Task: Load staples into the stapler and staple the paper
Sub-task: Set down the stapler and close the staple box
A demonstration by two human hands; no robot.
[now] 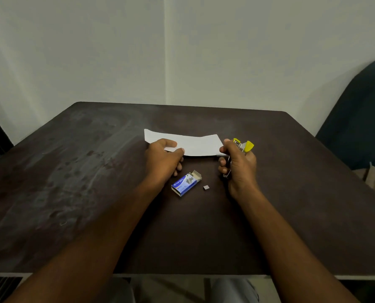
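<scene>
Yellow stapler (244, 146), seemingly open, in right hand (240, 164)

A plain room, home or office unclear — dark table (94, 171), bare wall (94, 51), upholstered chair (361, 127).

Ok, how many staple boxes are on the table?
1: the blue staple box lies open between the left hand and right hand. None seems hidden.

Your forearms are bare, no sleeves, hands (163, 162) bare too; light grey trousers (234, 289) on your lap.
</scene>
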